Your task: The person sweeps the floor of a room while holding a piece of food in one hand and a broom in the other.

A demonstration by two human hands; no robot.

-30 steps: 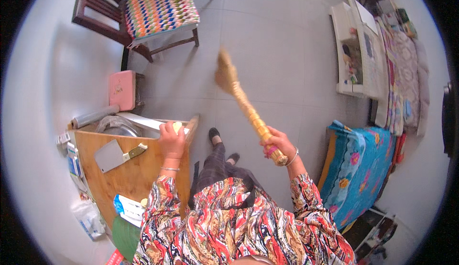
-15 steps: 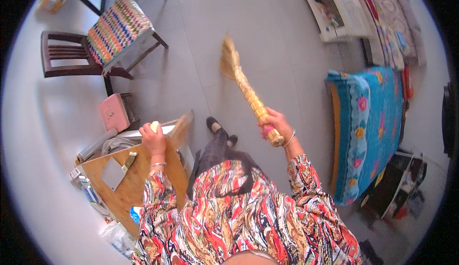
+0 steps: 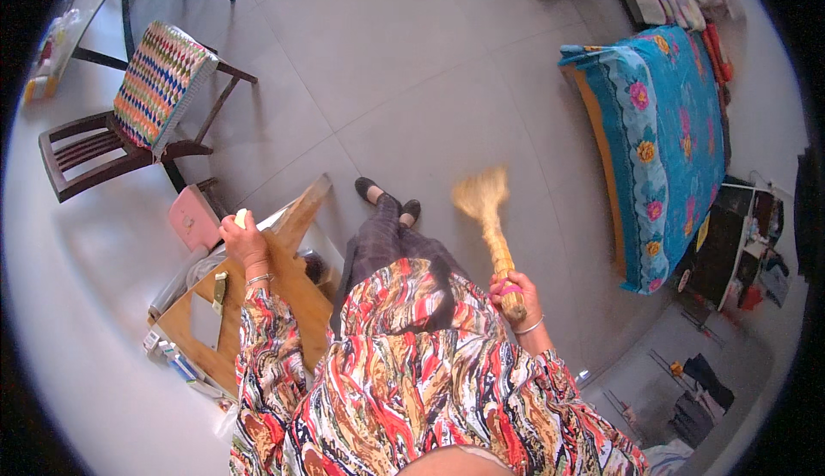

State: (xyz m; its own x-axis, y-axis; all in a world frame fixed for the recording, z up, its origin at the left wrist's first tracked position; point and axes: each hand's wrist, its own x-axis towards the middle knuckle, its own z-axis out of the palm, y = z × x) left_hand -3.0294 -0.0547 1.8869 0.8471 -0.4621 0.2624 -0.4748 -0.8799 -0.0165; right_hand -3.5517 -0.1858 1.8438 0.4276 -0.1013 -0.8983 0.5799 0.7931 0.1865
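Observation:
In my right hand [image 3: 517, 297] is a short straw hand broom [image 3: 496, 244], gripped at the butt of its handle by a pink band. Its bristles fan out away from me above the grey floor, slightly blurred. My left hand [image 3: 245, 244] closes round a small pale yellow piece [image 3: 241, 216], mostly hidden by the fingers, so its kind is unclear. That hand is over the far part of a wooden-topped cabinet [image 3: 288, 317]. On the wooden top lies a cleaver [image 3: 206, 320], its wide blade flat.
A pink case [image 3: 195, 218] stands beyond the cabinet. Far left is a dark wooden chair [image 3: 90, 154] with a woven multicoloured seat cover [image 3: 163, 85]. To the right stands a piece of furniture under a blue floral cloth [image 3: 657, 158]. Grey tiled floor [image 3: 412, 72] stretches ahead.
My right hand has drawn the broom nearer and a little right, its bristles swinging from far left to ahead of the hand. The view has turned; my left hand still holds the yellow piece.

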